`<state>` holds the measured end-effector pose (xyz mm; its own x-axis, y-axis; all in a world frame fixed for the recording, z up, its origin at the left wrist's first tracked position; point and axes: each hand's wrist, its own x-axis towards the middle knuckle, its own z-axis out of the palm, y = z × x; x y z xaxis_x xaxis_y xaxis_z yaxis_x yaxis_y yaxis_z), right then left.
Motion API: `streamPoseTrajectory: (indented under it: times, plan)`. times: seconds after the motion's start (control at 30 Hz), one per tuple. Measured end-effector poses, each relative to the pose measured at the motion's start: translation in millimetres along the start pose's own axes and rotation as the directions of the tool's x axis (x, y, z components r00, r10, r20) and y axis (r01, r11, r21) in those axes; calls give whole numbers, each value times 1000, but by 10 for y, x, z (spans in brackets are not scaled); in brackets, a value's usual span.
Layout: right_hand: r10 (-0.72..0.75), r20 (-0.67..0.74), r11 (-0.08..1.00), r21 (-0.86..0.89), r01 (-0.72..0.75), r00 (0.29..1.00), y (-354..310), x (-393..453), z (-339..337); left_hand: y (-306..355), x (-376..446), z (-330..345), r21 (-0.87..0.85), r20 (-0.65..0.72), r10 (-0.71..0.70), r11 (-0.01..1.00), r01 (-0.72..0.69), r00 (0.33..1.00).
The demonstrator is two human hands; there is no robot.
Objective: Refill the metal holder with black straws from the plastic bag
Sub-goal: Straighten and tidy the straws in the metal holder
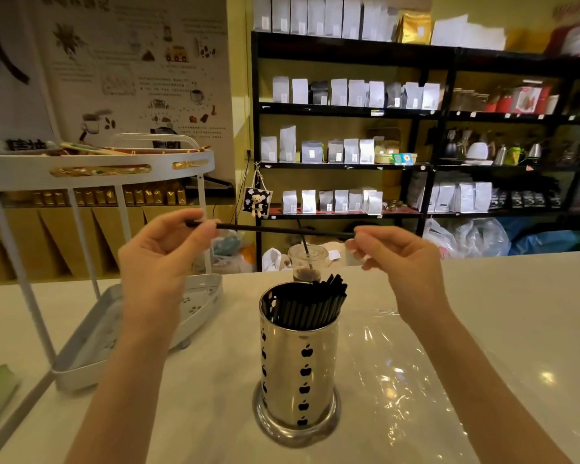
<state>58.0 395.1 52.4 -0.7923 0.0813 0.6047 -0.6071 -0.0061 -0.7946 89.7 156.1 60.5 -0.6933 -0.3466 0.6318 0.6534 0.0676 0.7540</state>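
A shiny metal holder [298, 373] with black apple cut-outs stands on the white counter, centre front. Several black straws [310, 304] lean inside it, tips toward the right rim. One black straw [282, 230] is held level above the holder, pinched at its left end by my left hand [163, 252] and at its right end by my right hand [399, 259]. A clear plastic bag [402, 370] lies flat on the counter to the right of the holder.
A plastic cup [307, 262] with a dark drink and a straw stands just behind the holder. A white two-tier rack [91, 336] occupies the left of the counter. Black shelves [349, 112] with pouches line the far wall.
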Motion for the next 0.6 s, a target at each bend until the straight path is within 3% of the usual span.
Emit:
streamPoseTrajectory:
  times: [0.1, 0.2, 0.37, 0.6]
  plan:
    - [35, 167, 977, -211, 1, 985, 95, -61, 25, -2, 18, -30, -106, -95, -18, 994, 8, 995]
    - [80, 233, 962, -273, -14, 969, 129, -79, -31, 32, 10, -12, 33, -89, 123, 992, -121, 988]
    - [170, 332, 943, -329, -55, 928, 115, -102, -183, 64, -8, 19, 220, 122, 234, 941, -256, 965]
    - [144, 415, 936, -351, 12, 898, 108, -149, -168, -86, -72, 197, 331, 363, 112, 913, -241, 925]
